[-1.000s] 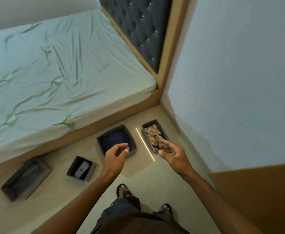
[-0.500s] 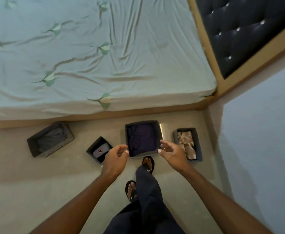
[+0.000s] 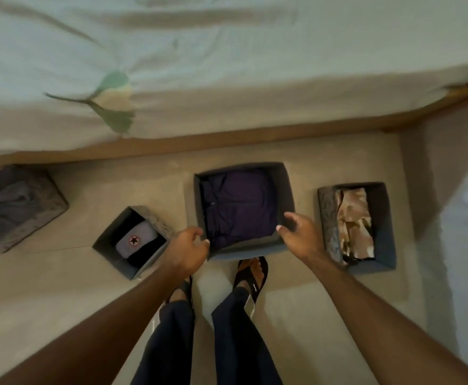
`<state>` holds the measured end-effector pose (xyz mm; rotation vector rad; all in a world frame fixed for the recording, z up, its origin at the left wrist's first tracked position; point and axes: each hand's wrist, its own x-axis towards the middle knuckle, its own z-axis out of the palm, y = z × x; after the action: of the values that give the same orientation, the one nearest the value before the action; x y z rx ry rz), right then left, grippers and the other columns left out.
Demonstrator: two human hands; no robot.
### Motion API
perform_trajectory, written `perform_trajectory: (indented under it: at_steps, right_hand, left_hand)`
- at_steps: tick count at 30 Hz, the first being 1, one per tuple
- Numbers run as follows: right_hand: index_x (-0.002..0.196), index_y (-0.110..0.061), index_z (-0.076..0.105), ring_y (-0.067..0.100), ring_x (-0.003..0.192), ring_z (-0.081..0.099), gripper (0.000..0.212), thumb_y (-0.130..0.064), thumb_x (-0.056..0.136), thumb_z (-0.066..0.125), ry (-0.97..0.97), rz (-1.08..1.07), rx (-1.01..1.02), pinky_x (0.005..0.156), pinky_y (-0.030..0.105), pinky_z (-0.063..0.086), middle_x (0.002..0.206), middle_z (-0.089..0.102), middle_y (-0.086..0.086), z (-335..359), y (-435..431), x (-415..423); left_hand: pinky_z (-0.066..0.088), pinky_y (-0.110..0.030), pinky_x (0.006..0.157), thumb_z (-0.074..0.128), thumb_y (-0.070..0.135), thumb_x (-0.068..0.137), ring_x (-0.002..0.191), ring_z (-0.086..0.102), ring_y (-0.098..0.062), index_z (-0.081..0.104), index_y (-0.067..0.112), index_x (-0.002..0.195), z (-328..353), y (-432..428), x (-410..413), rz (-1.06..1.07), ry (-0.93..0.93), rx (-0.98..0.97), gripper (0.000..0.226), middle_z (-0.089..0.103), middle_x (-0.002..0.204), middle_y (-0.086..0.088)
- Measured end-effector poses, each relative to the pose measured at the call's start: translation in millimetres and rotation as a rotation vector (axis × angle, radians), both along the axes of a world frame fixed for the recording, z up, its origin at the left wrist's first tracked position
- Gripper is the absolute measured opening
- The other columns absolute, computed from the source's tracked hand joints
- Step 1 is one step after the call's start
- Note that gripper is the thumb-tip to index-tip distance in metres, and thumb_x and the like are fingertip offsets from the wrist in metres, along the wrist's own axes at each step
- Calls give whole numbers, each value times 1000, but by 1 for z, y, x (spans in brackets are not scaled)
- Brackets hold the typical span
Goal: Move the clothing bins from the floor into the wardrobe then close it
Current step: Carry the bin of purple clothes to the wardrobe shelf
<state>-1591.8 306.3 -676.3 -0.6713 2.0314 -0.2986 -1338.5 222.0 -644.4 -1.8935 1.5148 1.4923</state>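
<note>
Fingers (image 3: pixel 196 232) on the left hand (image 3: pixel 188 245) are loosely curled right at the near-left corner of the middle bin (image 3: pixel 244 248). The right hand (image 3: pixel 299 237) is spread over the near-right corner. Neither one looks like it has a real grip, though I can't tell if the fingertips are touching the rim.

What worries me is that these bins look soft-sided. Grab just the near corners and I reckon the wall folds, the far side dips, and the folded purple clothes (image 3: pixel 238 204) slide out. There's also a sandal (image 3: pixel 251 273) parked right against it, so that's an easy trip.

All four bins sit on the floor by the bed (image 3: pixel 227 65), with no wardrobe in view. The small bin (image 3: pixel 116 263) on the left holds a pale thing with a star badge (image 3: pixel 135 241). The right bin (image 3: pixel 385 223) has crumpled beige fabric (image 3: pixel 355 223), and the far-left bin (image 3: pixel 47 195) has grey cloth (image 3: pixel 5 209).
</note>
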Motion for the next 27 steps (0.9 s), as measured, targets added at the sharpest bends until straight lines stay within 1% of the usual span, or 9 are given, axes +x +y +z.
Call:
perform_trajectory:
  at_steps: [4,7,11,14,17,20,21,23,27]
  right_hand:
    - [136,-25,48,29,143,24,55,-35,84,63,213,190,94,114,48,29,156,24,8,-89,4,-5]
    - [139,-19,43,32,141,26,61,-36,84,62,274,219,163,112,47,32,158,15,10,-133,7,-7]
    - [136,-4,41,34,120,46,56,-27,89,60,260,134,152,99,37,43,139,37,17,-146,8,0]
    - [126,-2,52,37,111,54,44,-21,87,58,246,140,171,92,37,45,124,51,20,-143,16,16]
    - [115,-7,64,29,108,61,35,-22,84,62,44,115,217,90,29,45,115,66,13,-142,28,33]
    - [133,-10,53,28,119,56,51,-22,85,64,-12,38,166,97,26,40,131,58,12,-142,22,36]
    - [136,-8,49,31,122,53,54,-21,85,64,35,-10,142,99,30,40,133,54,14,-141,18,35]
    - [139,-4,43,33,127,48,56,-20,87,62,114,-109,122,103,34,38,138,49,16,-141,10,34]
    - [129,-3,54,35,118,55,42,-13,88,54,152,-130,136,98,37,44,130,58,18,-138,21,42]
  left_hand:
    - [48,-32,89,57,34,88,109,58,-28,54,18,128,-93,-2,-5,-112,-110,39,43,58,122,-11]
    - [49,-34,77,59,27,87,90,60,-26,63,9,97,-135,0,-6,-56,-87,136,20,63,97,-11]
    - [51,-36,73,61,22,84,84,63,-27,68,8,90,-152,-4,-2,-30,-117,34,17,66,84,-8]
    - [45,-29,83,61,24,83,103,61,-30,59,11,117,-152,-22,0,22,-78,-30,36,63,102,-3]
    - [47,-43,95,62,33,79,111,56,-33,45,21,132,-154,-49,3,-29,-76,-186,57,57,126,-11]
    - [38,-53,106,62,37,77,130,39,-37,49,23,136,-160,-61,6,-115,-183,-244,63,35,147,-13]
    - [36,-53,107,62,34,77,132,36,-39,50,24,136,-163,-58,9,-119,-231,-216,61,31,148,-15]
    - [39,-49,106,59,27,80,127,42,-41,51,21,135,-167,-44,18,-67,-296,-91,55,39,141,-19]
    - [45,-32,93,61,19,83,116,55,-32,54,11,131,-168,-8,19,200,-151,89,49,58,131,-14]
